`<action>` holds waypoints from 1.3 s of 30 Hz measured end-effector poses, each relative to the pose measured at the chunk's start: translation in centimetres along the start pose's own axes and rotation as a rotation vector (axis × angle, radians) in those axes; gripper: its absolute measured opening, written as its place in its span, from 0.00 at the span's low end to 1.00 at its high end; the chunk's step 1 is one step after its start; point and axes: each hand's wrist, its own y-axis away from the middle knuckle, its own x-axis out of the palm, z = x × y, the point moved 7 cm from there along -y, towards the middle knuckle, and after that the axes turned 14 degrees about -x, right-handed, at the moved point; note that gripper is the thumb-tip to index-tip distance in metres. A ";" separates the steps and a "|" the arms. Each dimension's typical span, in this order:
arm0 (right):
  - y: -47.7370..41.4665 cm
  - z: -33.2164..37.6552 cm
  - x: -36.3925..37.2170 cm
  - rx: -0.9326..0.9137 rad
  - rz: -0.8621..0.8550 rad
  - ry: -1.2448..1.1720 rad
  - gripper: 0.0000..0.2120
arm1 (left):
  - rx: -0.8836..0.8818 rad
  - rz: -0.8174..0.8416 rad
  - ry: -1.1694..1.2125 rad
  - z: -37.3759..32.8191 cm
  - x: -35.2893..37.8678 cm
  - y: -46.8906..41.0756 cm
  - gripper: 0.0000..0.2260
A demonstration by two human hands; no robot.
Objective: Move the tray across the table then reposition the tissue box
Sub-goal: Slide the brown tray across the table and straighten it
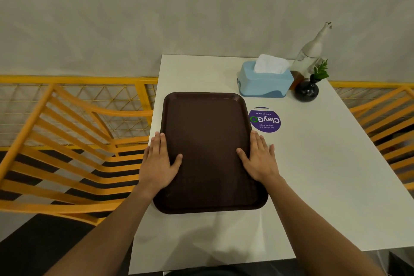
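A dark brown tray [207, 141] lies flat on the left half of the white table [313, 175]. My left hand [158, 161] rests on the tray's left rim, fingers outside the edge and thumb on the tray floor. My right hand [259, 159] rests the same way on the right rim. Beyond the tray, at the far side of the table, stands a light blue tissue box [265, 83] with a white tissue sticking out of its top. Neither hand touches the box.
A round purple sticker [265, 120] is on the table right of the tray. A small dark vase with green leaves [307, 89] and a clear glass bottle [310, 51] stand right of the box. Orange chairs [67, 141] flank the table; a grey wall lies behind.
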 end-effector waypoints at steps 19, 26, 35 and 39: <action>0.1 0.6 -0.7 0.030 -0.007 -0.036 0.40 | -0.029 0.105 0.199 -0.1 -1.0 0.0 0.39; 0.2 -1.0 -4.0 0.072 -0.213 -0.243 0.39 | 0.041 0.062 0.359 -3.1 -5.1 -1.0 0.35; -4.8 -7.8 -11.3 0.037 -0.400 -0.305 0.36 | 0.102 0.125 0.503 -16.5 -4.8 -5.0 0.39; -9.4 -11.0 -15.2 -0.050 -0.453 -0.321 0.33 | 0.054 0.137 0.642 -23.8 -3.8 -7.4 0.41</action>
